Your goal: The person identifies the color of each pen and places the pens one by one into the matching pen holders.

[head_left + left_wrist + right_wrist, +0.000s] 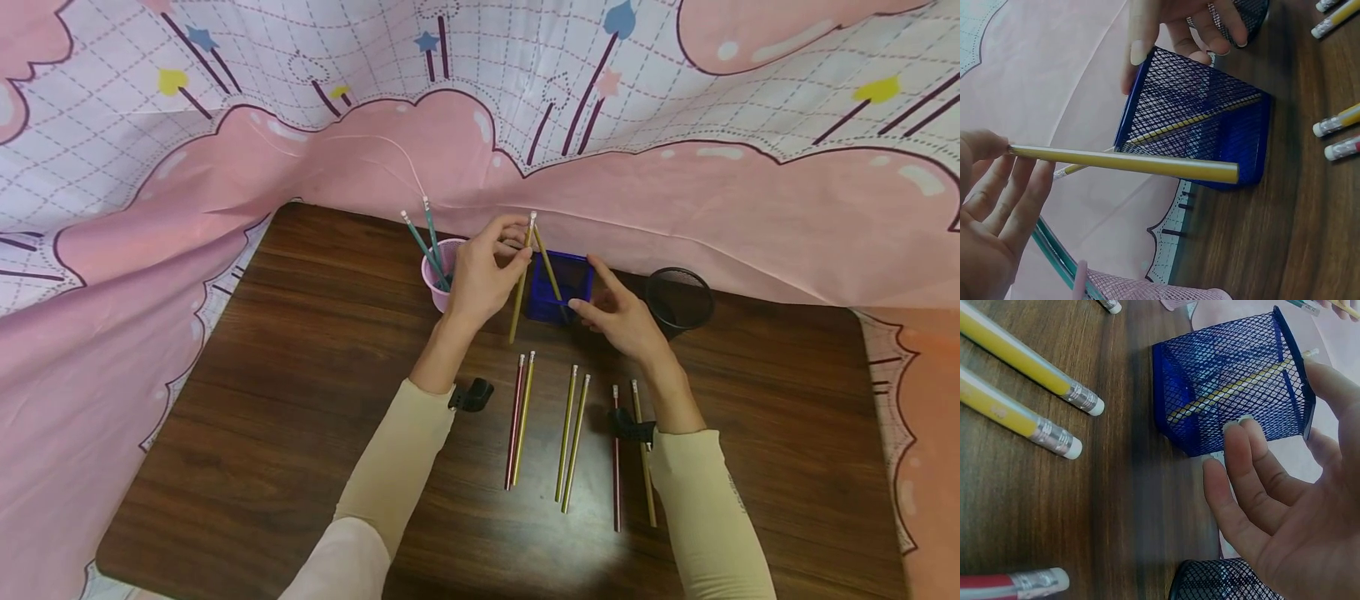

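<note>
Between the thumb and fingers of my left hand is a yellow pencil, its eraser end up and its lower end over the table. Just right of it stands a blue mesh pen holder with one yellow pencil leaning inside. My right hand grips the holder's right side at the rim, thumb and index finger on two corners; the other fingers hang loosely beside the mesh. In the left wrist view, the held pencil crosses in front of the holder, outside it.
Left of the blue holder, a pink mesh cup contains teal pencils. A black mesh cup stands at the right. Nearer me, red pencils and yellow pencils lie in pairs on the wooden table. A patterned cloth hangs behind.
</note>
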Demonstrator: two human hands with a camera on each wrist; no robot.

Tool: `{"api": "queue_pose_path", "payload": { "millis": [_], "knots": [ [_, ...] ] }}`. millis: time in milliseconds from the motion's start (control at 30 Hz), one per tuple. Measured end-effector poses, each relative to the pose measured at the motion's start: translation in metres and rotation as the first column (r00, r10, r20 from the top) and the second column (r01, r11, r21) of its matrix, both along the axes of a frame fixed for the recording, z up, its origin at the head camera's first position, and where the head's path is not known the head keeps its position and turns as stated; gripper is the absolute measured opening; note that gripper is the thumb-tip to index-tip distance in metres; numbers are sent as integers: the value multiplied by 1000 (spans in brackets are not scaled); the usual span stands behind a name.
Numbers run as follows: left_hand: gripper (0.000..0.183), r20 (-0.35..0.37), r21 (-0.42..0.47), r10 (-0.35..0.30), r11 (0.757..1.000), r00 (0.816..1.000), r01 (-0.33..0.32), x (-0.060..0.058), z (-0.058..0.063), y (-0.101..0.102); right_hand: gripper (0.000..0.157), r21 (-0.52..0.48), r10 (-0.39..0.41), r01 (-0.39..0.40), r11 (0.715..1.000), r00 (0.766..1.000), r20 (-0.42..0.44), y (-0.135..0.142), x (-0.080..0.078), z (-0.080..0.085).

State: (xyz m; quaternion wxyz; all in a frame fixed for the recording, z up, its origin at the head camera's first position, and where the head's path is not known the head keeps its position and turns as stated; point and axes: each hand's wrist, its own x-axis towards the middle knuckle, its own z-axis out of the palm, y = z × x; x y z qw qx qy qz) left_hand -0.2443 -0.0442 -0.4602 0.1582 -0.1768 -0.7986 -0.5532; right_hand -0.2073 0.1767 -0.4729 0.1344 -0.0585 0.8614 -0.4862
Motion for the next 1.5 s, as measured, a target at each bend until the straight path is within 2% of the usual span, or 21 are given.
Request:
{"api": "queue_pose_path", "payload": {
  "millis": [67,233,367,467,533,733,833,967,1233,1500],
  "knots": [
    [36,7,9,-2,1000,1000,2,-1,1,0,69,-2,1,-1,1000,1000,-2,0,-1,0],
    [34,15,37,17,999,1000,-17,-4,3,0,71,9,5,-5,1000,1000,-10,6,-9,-18],
    [33,14,88,23,996,1000,-24,-8,9,1,73,51,-3,5,999,999,-32,11,-13,-30],
    [33,14,139,19,990,1000,-20,-11,14,4,74,67,-16,18,998,999,-29,12,-13,-33],
    [32,21,159,29,987,999,-32,-10,21,6,75,73,-23,24,997,1000,-22,13,-12,-33],
    [32,-48,259,53,965,997,-39,2,45,8,75,66,-27,28,997,1000,-16,13,-11,-33],
    [33,-71,291,72,955,995,-49,1,47,8,75,59,-28,28,998,1000,-7,14,-11,-32],
    [33,-73,290,96,954,993,-71,-1,50,9,75,65,-27,28,997,1000,-9,14,-12,-32],
    [34,-73,371,59,928,996,-28,-5,51,14,74,89,-17,20,996,1000,-24,12,-11,-32],
    [32,-81,316,69,948,994,-40,-5,51,20,74,83,-28,31,996,999,-36,13,-11,-34]
  ]
}}
